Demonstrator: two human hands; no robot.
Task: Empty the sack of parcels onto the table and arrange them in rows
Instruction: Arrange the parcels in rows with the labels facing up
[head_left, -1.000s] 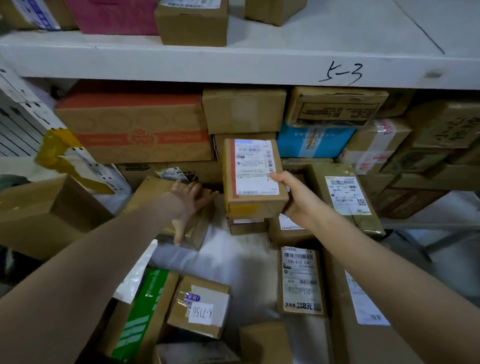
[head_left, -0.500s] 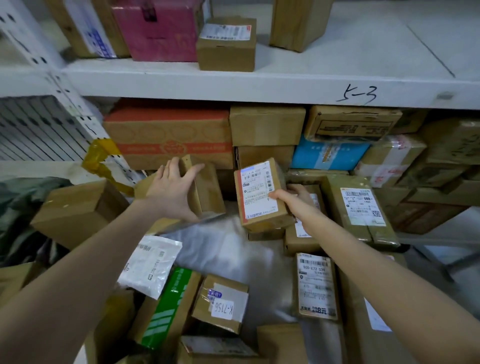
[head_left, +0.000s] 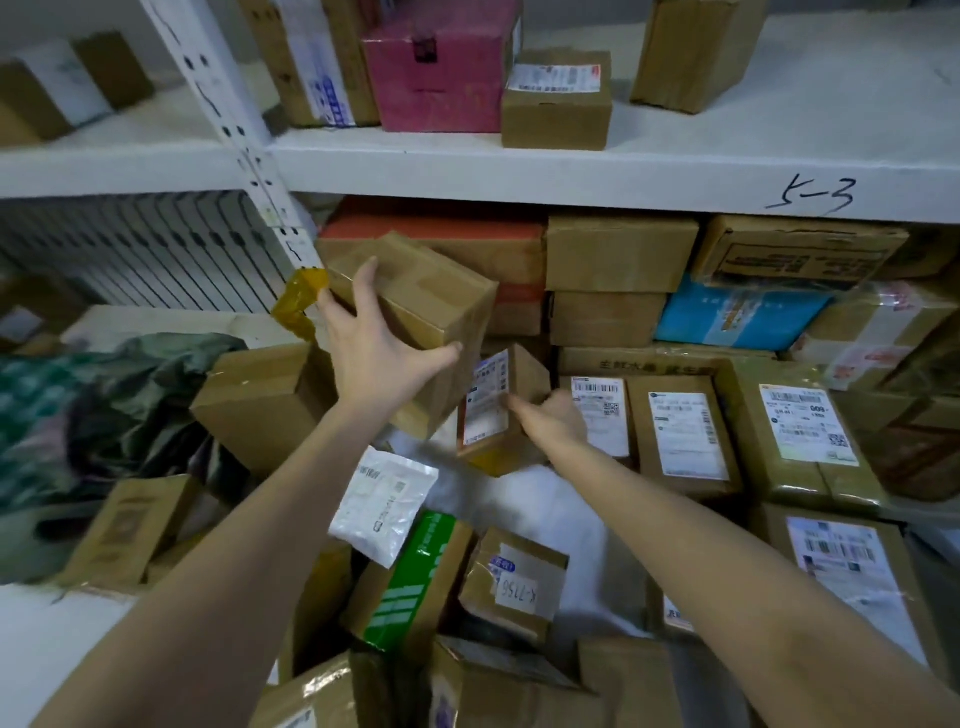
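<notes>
Parcels crowd the table (head_left: 62, 639) under a white shelf (head_left: 571, 174) marked "5-3"; more boxes stand on that shelf, among them a pink box (head_left: 441, 67) and a small brown box (head_left: 556, 104) with a white label; beneath it a stack fills the back: an orange-red box (head_left: 457, 234), plain brown cartons and a blue package (head_left: 737, 317); a row of labelled brown parcels (head_left: 685, 431) lies flat to the right, touching one another; a dark green sack (head_left: 93, 410) lies crumpled at the left, with a brown carton (head_left: 260, 400) just beside it; nearer the camera sit a white plastic mailer (head_left: 384, 504), a green-striped box (head_left: 415, 582) and a box marked "K-7156" (head_left: 519, 582), heaped loosely on white wrapping; the left hand (head_left: 379, 358) grips a large brown box (head_left: 421, 306), fingers spread wide over its near face and thumb hooked on the lower right edge, the box tilted and raised in front of the orange-red one; the right hand (head_left: 550, 421) is closed on a small labelled parcel (head_left: 493, 405), held upright and tilted, its label facing left; this parcel sits just beside the large brown box and against the first flat parcel of the row
</notes>
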